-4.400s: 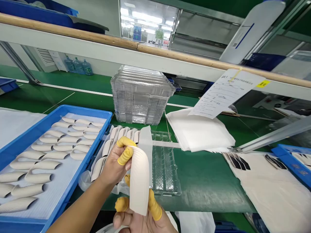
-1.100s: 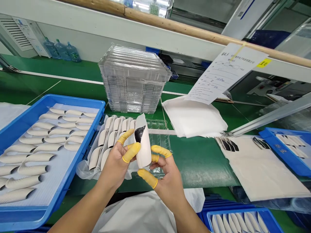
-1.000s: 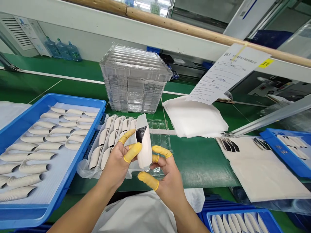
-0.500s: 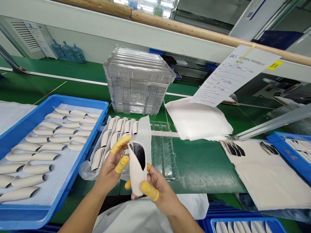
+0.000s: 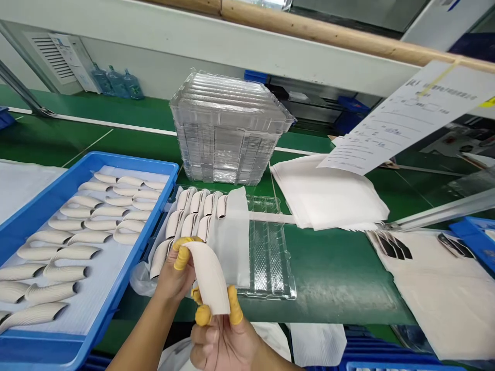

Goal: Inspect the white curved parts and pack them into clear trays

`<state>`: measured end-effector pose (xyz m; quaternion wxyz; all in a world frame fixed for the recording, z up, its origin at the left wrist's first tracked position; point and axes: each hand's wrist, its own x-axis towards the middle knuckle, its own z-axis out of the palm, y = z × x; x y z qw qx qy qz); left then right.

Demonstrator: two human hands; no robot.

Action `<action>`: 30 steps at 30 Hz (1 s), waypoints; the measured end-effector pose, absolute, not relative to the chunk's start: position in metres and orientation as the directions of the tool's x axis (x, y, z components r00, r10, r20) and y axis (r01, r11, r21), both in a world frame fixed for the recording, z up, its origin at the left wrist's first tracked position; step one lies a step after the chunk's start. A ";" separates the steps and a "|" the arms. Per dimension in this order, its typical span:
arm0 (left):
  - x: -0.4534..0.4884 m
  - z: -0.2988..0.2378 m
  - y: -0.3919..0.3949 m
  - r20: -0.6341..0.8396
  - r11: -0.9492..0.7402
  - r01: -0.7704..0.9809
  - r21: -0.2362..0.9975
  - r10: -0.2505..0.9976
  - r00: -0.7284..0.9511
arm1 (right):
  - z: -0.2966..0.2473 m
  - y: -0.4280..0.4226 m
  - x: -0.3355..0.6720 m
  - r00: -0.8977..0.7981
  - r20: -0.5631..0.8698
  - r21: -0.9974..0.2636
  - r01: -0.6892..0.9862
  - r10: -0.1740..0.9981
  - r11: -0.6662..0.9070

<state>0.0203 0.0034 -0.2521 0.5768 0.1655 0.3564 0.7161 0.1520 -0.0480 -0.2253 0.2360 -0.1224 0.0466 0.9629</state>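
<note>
One curved cream piece [image 5: 211,278] is held in both hands, above the near edge of the green bench [image 5: 348,283], in front of the clear tray [image 5: 270,257]. It is tilted, upper end toward the left, ribbed face up. Upper end is pinched by the left hand [image 5: 178,270]; lower end is gripped between the fingers of the right hand [image 5: 228,337]. Yellow finger cots [image 5: 181,258] are worn on both.

Clear tray is set along the near edge of the bench: like pieces [image 5: 189,225] are nested in its left part, middle is covered by a tissue sheet [image 5: 237,237], textured plastic is visible at its right edge. Just left of it, a blue tray [image 5: 38,353] is lined with white paper, more cream pieces laid on it in rows.

Toward the far edge: a stack of clear trays [image 5: 232,134] is placed behind the clear tray, with a pile of white sheets [image 5: 332,196] to its right. At the right, dark-faced pieces [image 5: 394,246] are laid along the far edge of a beige sheet [image 5: 444,304]. A printed form [image 5: 402,118] is taped to the rail [image 5: 328,33] above
</note>
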 end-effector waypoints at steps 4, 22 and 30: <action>0.017 -0.254 0.016 -0.294 -0.041 -0.589 0.807 0.838 -0.461 | -0.238 -0.024 0.150 -0.750 -0.365 -0.487 -0.351 0.551 -0.800; 0.027 -0.307 0.153 -0.265 0.056 0.907 0.418 0.962 0.063 | -0.300 0.010 0.176 -0.758 -0.135 -0.382 0.634 0.638 0.672; 0.039 -0.327 0.129 -0.129 0.045 0.980 0.191 0.991 -0.020 | -0.307 0.054 0.161 -0.647 -0.018 -0.251 0.741 0.762 0.623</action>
